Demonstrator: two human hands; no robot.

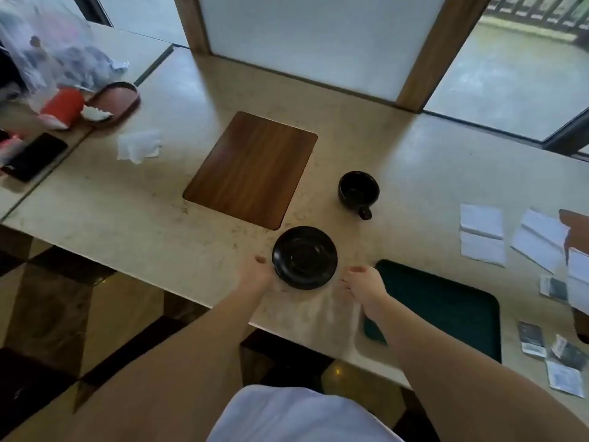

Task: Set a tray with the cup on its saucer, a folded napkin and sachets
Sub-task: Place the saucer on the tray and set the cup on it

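White fabric [296, 416] at bottom edge is closest to cam, probably the person's clothing. Both forearms reach forward over the table [446, 154].

Black saucer [305, 256]: on the tabletop near its front edge, just in front of the wooden tray [251, 169], not on it. Looks glazed ceramic, so my guess is rigid, moderately heavy, slick, chips if dropped. Best hold is the rim, thumb on top, fingers under, from opposite sides.

Left hand [259, 271]: at the saucer's left rim, thumb up beside the edge, apparently gripping it; fingers under are hidden. Right hand [366, 282]: just right of the saucer, not touching, fingers loosely curled, holding nothing.

Black cup [358, 191]: upright, empty, handle toward cam, right of the tray and behind the saucer, well apart from both. Same ceramic read; take by handle or body.

Dark green tray [446, 307] near right, partly under the right forearm. Folded napkins [482, 237] and sachets [531, 339] lie far right. Crumpled tissue [138, 146] left of the wooden tray.
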